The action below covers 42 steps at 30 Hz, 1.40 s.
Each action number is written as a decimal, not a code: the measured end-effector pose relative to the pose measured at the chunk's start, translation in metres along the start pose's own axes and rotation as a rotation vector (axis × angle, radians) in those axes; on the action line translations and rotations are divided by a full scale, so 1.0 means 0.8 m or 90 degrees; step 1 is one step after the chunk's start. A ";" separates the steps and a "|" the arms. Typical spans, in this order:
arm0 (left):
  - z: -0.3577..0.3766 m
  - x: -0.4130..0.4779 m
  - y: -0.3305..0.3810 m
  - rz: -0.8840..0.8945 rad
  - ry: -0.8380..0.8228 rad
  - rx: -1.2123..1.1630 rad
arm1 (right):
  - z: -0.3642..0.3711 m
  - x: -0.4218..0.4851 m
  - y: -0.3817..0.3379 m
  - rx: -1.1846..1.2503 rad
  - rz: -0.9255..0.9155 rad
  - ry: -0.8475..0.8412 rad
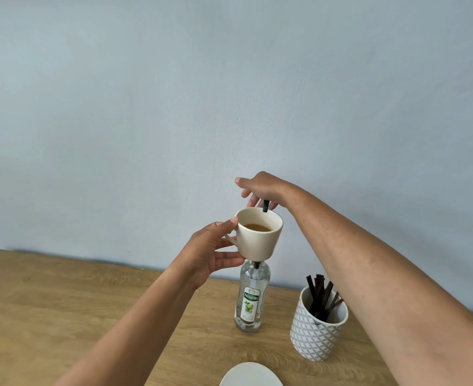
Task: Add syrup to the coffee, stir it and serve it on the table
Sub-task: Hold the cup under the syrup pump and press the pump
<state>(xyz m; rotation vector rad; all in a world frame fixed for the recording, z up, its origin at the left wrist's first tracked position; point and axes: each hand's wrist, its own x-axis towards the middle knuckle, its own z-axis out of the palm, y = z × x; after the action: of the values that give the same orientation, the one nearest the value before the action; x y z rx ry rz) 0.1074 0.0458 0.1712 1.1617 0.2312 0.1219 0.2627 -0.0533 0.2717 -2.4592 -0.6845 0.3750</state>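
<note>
Coffee (257, 227) sits light brown inside a cream cup (260, 238), held in the air above the wooden table (62, 307), directly over the clear syrup bottle (251, 299). Patterned holder (317, 334) with dark stirrers (320, 295) stands at the bottle's 3 o'clock, near it. White saucer (250, 376) lies at the bottle's 6 o'clock, cut by the frame edge. Left hand (210, 254) is closed around the cup handle. Right hand (260, 188), fingers curled down, presses the bottle's dark pump (266, 206) at the cup's 12 o'clock rim.
</note>
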 end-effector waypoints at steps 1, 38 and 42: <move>0.000 0.000 0.000 -0.001 0.001 0.001 | -0.002 -0.001 -0.001 0.004 -0.002 -0.003; 0.009 0.002 -0.003 -0.020 -0.007 0.002 | 0.008 0.001 0.007 0.039 0.022 0.035; 0.010 0.002 -0.005 -0.021 -0.004 -0.003 | 0.010 -0.001 0.008 0.043 0.029 0.041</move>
<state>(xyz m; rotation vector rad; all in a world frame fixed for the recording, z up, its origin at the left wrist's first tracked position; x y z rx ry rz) 0.1111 0.0373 0.1705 1.1531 0.2444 0.0906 0.2615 -0.0544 0.2616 -2.4152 -0.5810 0.3283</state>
